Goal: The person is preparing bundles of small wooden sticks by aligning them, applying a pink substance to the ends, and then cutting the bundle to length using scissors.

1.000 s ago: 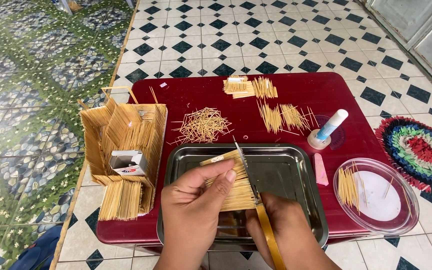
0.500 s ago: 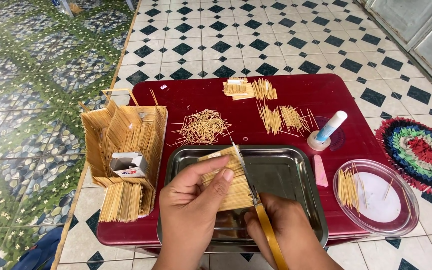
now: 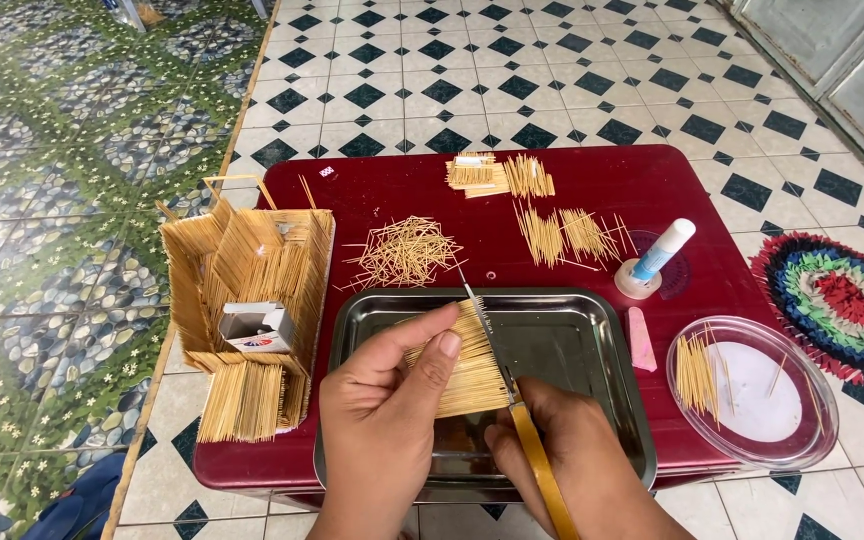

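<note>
Flat panel of glued toothpicks point(image 3: 462, 360) held over the near-left part of the steel tray point(image 3: 592, 335), tilted, its far edge raised. Left hand point(image 3: 382, 420) clamped on it — thumb on top, fingers curled under the panel's left edge. Right hand point(image 3: 577, 465) closed around the yellow handle of a small saw-blade knife point(image 3: 497, 355); the blade lies along the panel's right edge, touching it, tip pointing away from the person. Tray sits at the near edge of a dark red table point(image 3: 602, 185). Just beyond the tray's far-left corner, a loose heap of toothpicks point(image 3: 402, 252); beyond its far-right side, two combed rows of toothpicks point(image 3: 567, 237), and further back a small glued bundle point(image 3: 497, 175). Left of the tray, a toothpick-built house model point(image 3: 242, 290) with a small white box point(image 3: 252, 328) resting in it. Right of the tray — a pink wedge-shaped piece point(image 3: 640, 340), a glue bottle point(image 3: 657, 258) standing tilted in its cap, and a clear oval lid point(image 3: 752, 395) holding a few toothpicks. Round multicoloured mat point(image 3: 842, 300) on the tiled floor, well right of the tray.
</note>
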